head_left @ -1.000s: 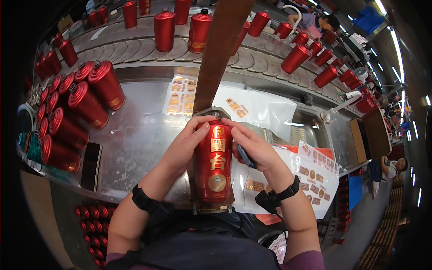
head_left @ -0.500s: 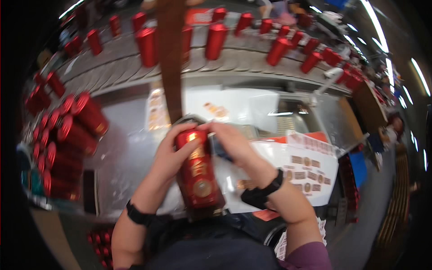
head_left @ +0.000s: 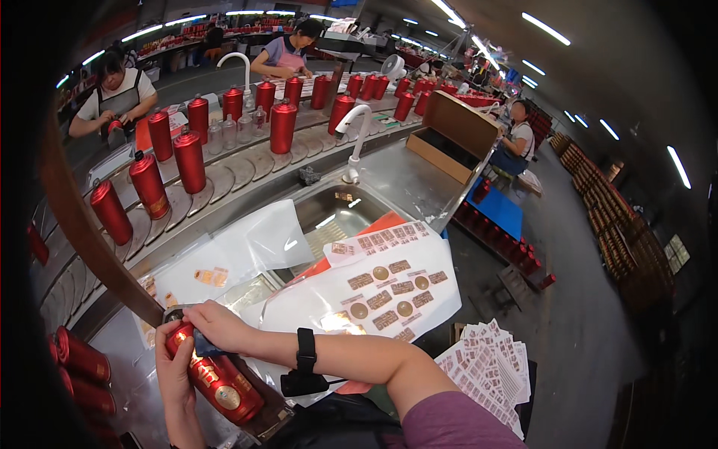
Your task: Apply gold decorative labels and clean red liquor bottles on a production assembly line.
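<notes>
A glossy red bottle (head_left: 238, 396) with gold lettering and a round gold emblem lies tilted at the lower left, its dark neck pointing away from me. My left hand (head_left: 176, 368) wraps its side near the shoulder, thumb along the gold lettering. Bent over the bottle's upper end is my right hand (head_left: 217, 326), fingers by the neck. Under its palm shows a dark blue piece (head_left: 206, 346), possibly a cloth, mostly hidden. Right of the hands lies a white sheet (head_left: 333, 303) of gold and brown decals. Loose decals (head_left: 212, 277) rest on clear film.
A curved conveyor (head_left: 238, 173) carries red bottles and several clear ones beyond the sink (head_left: 329, 217). A brown post (head_left: 97, 243) rises at left. More red bottles (head_left: 84, 359) lie at lower left. An open carton (head_left: 449, 146) sits right of the white faucet (head_left: 354, 150). Co-workers sit beyond.
The view has swung right and up, so the bottle and my hands now appear farther left. Both hands stay on the bottle's upper end.
</notes>
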A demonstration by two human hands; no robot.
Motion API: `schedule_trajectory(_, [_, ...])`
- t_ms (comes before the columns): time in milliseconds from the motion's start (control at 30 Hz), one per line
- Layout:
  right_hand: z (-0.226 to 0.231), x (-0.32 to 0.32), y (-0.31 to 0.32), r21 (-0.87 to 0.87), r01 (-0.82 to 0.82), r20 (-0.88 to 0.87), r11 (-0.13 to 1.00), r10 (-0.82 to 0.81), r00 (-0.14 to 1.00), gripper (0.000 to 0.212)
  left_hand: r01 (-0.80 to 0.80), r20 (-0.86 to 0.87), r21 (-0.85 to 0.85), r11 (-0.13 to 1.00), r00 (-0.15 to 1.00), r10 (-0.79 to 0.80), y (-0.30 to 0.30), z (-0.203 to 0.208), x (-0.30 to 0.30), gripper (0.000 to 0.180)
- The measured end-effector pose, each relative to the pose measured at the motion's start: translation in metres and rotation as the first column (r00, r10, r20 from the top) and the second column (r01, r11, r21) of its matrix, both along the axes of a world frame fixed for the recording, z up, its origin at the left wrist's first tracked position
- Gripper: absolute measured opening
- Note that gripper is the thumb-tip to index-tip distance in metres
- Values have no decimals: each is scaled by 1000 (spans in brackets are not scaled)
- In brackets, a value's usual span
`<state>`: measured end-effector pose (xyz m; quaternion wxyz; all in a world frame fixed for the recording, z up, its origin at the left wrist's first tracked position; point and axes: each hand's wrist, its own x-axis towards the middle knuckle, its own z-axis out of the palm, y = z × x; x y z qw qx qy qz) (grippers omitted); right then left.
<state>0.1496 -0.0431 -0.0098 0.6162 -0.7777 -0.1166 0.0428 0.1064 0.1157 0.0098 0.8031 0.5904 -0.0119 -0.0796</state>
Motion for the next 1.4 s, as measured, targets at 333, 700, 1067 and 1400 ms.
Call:
schedule_trajectory(333, [-1, -1, -1, 22, 6, -10, 1000, -6, 1000, 43, 13, -20, -98, 995, 1000, -16, 3, -6, 3, 39])
schedule_trajectory(700, [1, -3, -2, -88, -9, 48, 996, 14, 999, 42, 98, -1, -39, 994, 995, -98, 8, -3, 3, 54])
schedule_trajectory(1067, [-5, 0, 0, -114, -1, 99, 994, 12, 995, 41, 85, -4, -42, 996, 996, -85, 6, -4, 3, 58])
schedule_trajectory(1400, [-6, 2, -1, -62, -4, 77, 998, 9, 997, 42, 124, -39, -253, 959, 990, -138, 10, -1, 4, 41])
